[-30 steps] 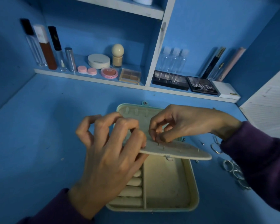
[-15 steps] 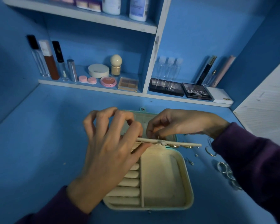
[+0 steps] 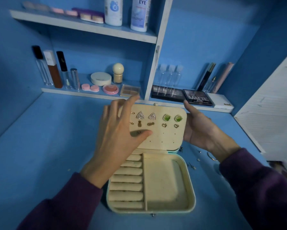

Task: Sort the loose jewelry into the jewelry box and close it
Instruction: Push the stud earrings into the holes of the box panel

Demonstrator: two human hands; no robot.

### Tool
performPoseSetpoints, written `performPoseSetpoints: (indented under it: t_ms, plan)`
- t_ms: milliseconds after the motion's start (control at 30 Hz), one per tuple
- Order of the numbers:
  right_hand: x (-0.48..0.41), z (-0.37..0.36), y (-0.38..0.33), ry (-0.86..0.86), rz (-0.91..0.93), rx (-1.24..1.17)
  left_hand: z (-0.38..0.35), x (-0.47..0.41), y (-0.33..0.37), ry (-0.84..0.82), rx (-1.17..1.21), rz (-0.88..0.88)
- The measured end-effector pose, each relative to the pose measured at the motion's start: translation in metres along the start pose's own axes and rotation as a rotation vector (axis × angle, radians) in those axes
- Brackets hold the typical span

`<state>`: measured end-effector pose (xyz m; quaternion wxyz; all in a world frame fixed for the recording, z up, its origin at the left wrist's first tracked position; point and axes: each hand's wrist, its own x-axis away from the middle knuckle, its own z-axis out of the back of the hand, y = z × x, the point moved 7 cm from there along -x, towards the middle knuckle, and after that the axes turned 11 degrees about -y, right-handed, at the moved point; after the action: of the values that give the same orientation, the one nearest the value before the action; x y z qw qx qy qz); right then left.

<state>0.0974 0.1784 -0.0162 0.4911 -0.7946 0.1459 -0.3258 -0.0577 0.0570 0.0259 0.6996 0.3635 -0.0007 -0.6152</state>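
The cream jewelry box (image 3: 191,188) lies open on the blue table, with ring rolls (image 3: 127,178) on its left side and one bare compartment on the right. Its earring panel (image 3: 166,138) stands tilted up and carries triangular studs (image 3: 140,115), green studs (image 3: 166,117) and several small gold ones. My left hand (image 3: 116,140) is spread over the panel's left part, its thumb pressing the face. My right hand (image 3: 197,130) rests flat against the panel's right edge, some fingers hidden behind it. Loose small pieces (image 3: 193,166) and a hoop (image 3: 211,157) lie to the right of the box.
Behind the box a low shelf holds cosmetics: tubes (image 3: 53,70), a compact (image 3: 101,78), eyeshadow palettes (image 3: 197,97) and small bottles (image 3: 171,74). An upper shelf carries two white bottles (image 3: 139,14). A white slatted surface (image 3: 272,110) borders the right side.
The earring panel has swung from lying flat over the box up to tilted, showing its earrings. My right hand moved from pinching at the panel's top to its right edge. The view tilted upward.
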Motion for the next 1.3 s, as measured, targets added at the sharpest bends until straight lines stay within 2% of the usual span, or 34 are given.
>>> performPoseSetpoints:
  t_ms: [67, 233, 333, 400, 600, 667, 767, 900, 1033, 1300]
  plan:
    - [0.004, 0.004, 0.004, 0.036, 0.044, -0.037, -0.006, -0.001, -0.009, -0.045, 0.209, 0.04]
    - [0.016, 0.007, 0.006, 0.061, 0.105, -0.015, -0.019, 0.005, -0.034, -0.038, 0.659, 0.267]
    - [0.022, 0.007, 0.006, 0.073, 0.108, 0.031, -0.024, 0.006, -0.045, -0.022, 1.009, 0.37]
    - [0.026, 0.007, 0.004, 0.081, 0.124, 0.065, -0.023, 0.006, -0.052, 0.008, 1.119, 0.398]
    - [0.047, 0.016, -0.007, 0.178, 0.166, 0.338, -0.023, 0.006, -0.056, 0.004, 1.155, 0.38]
    - [0.057, 0.022, -0.016, 0.237, 0.205, 0.595, -0.024, 0.006, -0.058, 0.009, 1.149, 0.39]
    - [0.069, 0.033, -0.027, 0.332, 0.23, 1.1, -0.024, 0.005, -0.058, 0.01, 1.158, 0.387]
    - [0.078, 0.039, -0.027, 0.349, 0.221, 1.431, -0.025, 0.005, -0.058, 0.002, 1.158, 0.392]
    - [0.078, 0.047, -0.013, 0.318, 0.166, 1.617, -0.025, 0.005, -0.059, 0.007, 1.157, 0.403]
    - [0.076, 0.046, -0.001, 0.334, 0.154, 1.733, -0.027, 0.005, -0.061, -0.005, 1.153, 0.421]
